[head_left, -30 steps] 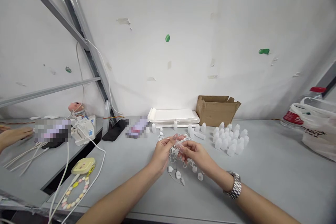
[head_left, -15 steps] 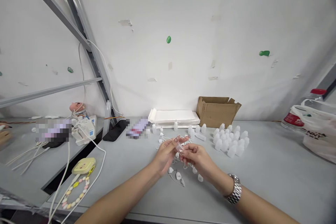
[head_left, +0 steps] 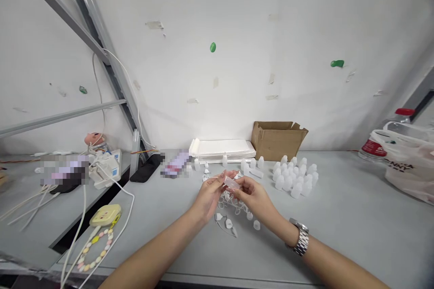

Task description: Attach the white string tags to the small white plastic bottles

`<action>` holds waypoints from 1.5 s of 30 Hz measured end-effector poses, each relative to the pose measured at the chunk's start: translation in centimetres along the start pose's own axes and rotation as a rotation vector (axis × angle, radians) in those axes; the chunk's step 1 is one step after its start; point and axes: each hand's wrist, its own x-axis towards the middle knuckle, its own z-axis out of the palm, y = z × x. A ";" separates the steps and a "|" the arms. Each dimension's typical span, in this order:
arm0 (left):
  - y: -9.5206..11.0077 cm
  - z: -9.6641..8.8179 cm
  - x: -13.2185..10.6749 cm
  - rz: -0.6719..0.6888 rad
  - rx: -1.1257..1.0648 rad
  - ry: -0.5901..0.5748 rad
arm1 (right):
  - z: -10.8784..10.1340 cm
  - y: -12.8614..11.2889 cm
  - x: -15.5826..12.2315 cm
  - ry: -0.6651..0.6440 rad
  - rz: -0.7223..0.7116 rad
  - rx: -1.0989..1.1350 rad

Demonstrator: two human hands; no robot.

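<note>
A grey table (head_left: 339, 216) carries white bottles (head_left: 294, 180), loose caps (head_left: 233, 225), a cardboard box (head_left: 278, 141) and stacked white sheets (head_left: 222, 148)

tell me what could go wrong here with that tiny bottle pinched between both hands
1. The small bottle is held only at the fingertips of the left hand and the right hand. It could slip and fall among the loose caps lying on the table below.
2. The standing bottles are packed close together beside the right hand, so a sideways sweep might topple several.
</note>
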 end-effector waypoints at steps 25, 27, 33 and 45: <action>-0.4 0.1 -0.3 0.107 0.243 0.084 | -0.1 -0.3 0.1 -0.141 0.116 0.224; -0.4 0.0 -0.2 0.086 0.233 0.090 | 0.2 0.1 -0.1 -0.073 0.056 0.107; -0.1 -0.2 0.2 0.104 0.091 0.142 | 0.4 0.6 -0.4 0.029 -0.031 -0.051; -0.5 0.0 0.0 0.138 0.107 0.080 | 0.5 0.2 -1.1 0.072 -0.111 -0.155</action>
